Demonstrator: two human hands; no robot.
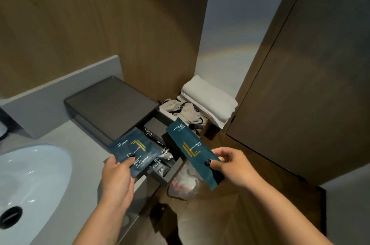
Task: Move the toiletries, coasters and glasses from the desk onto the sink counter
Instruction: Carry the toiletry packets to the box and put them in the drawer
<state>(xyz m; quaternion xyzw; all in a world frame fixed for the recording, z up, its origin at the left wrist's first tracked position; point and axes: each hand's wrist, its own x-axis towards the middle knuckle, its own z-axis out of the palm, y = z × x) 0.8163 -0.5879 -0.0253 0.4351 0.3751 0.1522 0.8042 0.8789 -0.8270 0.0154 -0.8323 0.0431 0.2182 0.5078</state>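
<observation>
your left hand (118,172) is pinching a squarish teal shower cap sachet (134,153) by its near edge, thumb on top, holding it over the open drawer (170,172) of the dark organiser box (111,104) that is sitting on the grey sink counter (80,144). your right hand (230,166) is gripping a longer teal sachet (195,151) between thumb and fingers, tilting it up over the drawer's right side. black toothbrush packets (162,161) are lying inside the drawer, just under the shower cap sachet. a white basin (30,174) is sitting to the left. folded white towels (208,98) are resting beyond the box, with a bagged bin (185,182) showing below the counter edge.
</observation>
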